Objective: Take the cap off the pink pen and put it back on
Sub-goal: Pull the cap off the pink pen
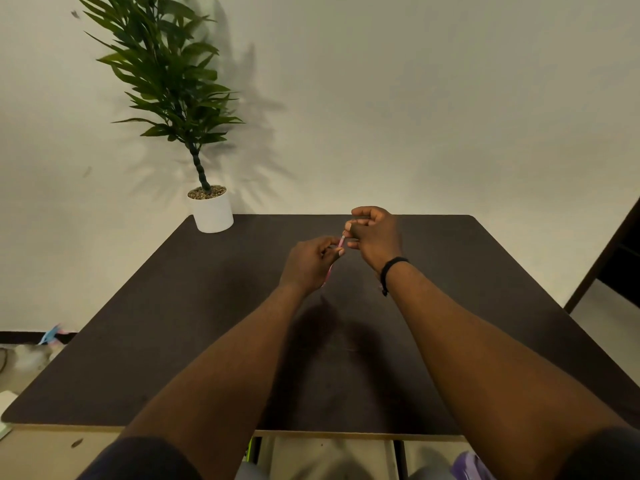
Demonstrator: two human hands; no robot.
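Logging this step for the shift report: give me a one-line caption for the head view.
Both hands hold the pink pen above the dark table, left hand gripping the barrel, right hand pinching its far end.

Looks like a plain room in a home or small office, hard to say which. Dark brown table (485,306) fills centre + lower frame, pushed against a bare off-white wall (415,98). Upper left: leafy potted plant (166,74) in a white pot (213,213) w/ pebbles, at the table's far left corner. Right edge: dark door frame or cabinet side (602,258). Lower left: pale floor (24,362) w/ small blue-pink clutter (52,335) by a dark skirting strip
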